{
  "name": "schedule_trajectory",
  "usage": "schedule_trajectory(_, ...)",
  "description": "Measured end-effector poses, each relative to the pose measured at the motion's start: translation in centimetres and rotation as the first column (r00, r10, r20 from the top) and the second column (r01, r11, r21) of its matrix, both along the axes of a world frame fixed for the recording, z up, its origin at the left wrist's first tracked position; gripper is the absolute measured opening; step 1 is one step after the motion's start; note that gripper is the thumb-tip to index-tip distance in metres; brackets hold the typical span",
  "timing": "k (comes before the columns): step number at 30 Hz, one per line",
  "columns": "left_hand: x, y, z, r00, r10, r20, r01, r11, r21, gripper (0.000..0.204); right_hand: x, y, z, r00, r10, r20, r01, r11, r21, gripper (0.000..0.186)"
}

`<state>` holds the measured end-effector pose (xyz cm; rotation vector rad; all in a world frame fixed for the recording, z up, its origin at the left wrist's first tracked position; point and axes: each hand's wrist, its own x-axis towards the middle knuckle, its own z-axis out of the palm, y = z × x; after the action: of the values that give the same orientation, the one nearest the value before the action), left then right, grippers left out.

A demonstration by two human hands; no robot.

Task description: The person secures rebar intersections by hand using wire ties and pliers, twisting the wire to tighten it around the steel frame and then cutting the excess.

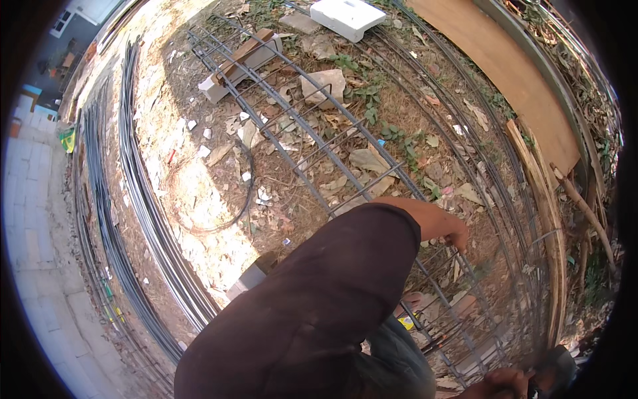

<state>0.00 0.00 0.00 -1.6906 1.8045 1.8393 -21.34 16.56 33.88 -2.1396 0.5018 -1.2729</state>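
Observation:
A long rebar cage [321, 143] of steel bars joined by cross ties runs diagonally under me, from the far left to the near right. My left arm, in a dark sleeve, crosses over it. My left hand [456, 234] is closed, with its fingers curled down at the cage's right-hand long bar. My right hand [500, 382] is at the lower edge, by the near end of the cage, with its fingers bent closed. Next to it is a blurred dark object [555, 370]; I cannot tell what it is or whether the hand holds it.
Bundles of loose rebar [136, 166] lie on the left. A concrete block with a wooden piece [247, 54] sits at the cage's far end. A white foam-like slab [347, 16], a tan board [505, 73] and a wooden plank [541, 219] lie along the far and right sides.

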Motion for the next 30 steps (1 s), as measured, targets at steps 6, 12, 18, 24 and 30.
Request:
schedule_trajectory(6, -0.2, 1.5, 0.2, 1.0, 0.003, 0.002, -0.003, 1.0, 0.001, 0.061, 1.3, -0.3, 0.3, 0.993, -0.104, 0.05, 0.106, 0.993, -0.054, 0.024)
schedule_trajectory(12, 0.2, 1.4, 0.2, 0.997, 0.061, 0.049, -0.058, 0.997, -0.058, 0.066, 0.4, -3.6, -1.0, 0.989, 0.096, -0.108, -0.049, 0.926, 0.375, 0.026)
schedule_trajectory(18, 6.0, 2.0, 5.1, 0.977, 0.142, 0.157, -0.099, 0.962, -0.253, 0.068, 2.9, -8.4, -8.2, 0.909, -0.137, -0.393, 0.383, 0.644, 0.662, 0.024)
schedule_trajectory(24, 26.6, 10.4, 12.3, 0.542, 0.838, -0.056, -0.648, 0.375, -0.664, 0.059, 4.4, -15.7, -20.2, 0.81, 0.04, -0.585, 0.249, 0.88, 0.404, 0.027)
schedule_trajectory(30, 41.1, 31.0, 6.0, -0.744, 0.582, -0.328, -0.325, -0.744, -0.584, 0.045, 8.1, -18.1, -31.8, 0.64, 0.116, -0.76, 0.243, 0.907, 0.343, 0.026)
